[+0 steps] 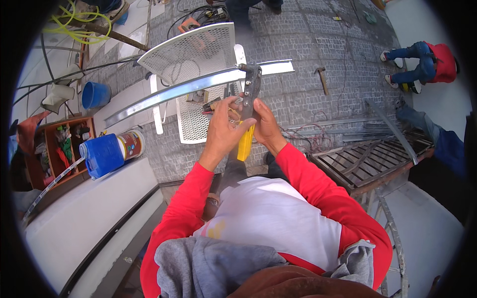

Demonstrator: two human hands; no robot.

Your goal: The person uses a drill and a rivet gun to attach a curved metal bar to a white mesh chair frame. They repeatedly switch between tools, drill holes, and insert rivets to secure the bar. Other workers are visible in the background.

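My left hand (224, 128) and my right hand (268, 124) are both closed around a hand tool with a black, riveted metal head (252, 84) and yellow handles (245, 141). The tool stands roughly upright in front of my chest, the handles pointing toward me. Its exact kind is unclear. Beyond my fingers, a long shiny metal channel (179, 92) lies across a white mesh chair (198, 49), and the tool's head overlaps it in view. Whether the head grips the channel cannot be made out. Small tools (211, 105) rest on the chair seat, partly hidden by my left hand.
A hammer (322, 81) lies on the paved floor. At left are a blue bucket (95, 95), a blue jug (103, 156) and a wooden box (47, 134). A metal grate (372, 161) and ladder (395, 238) stand right. Someone in red (430, 64) bends over far right.
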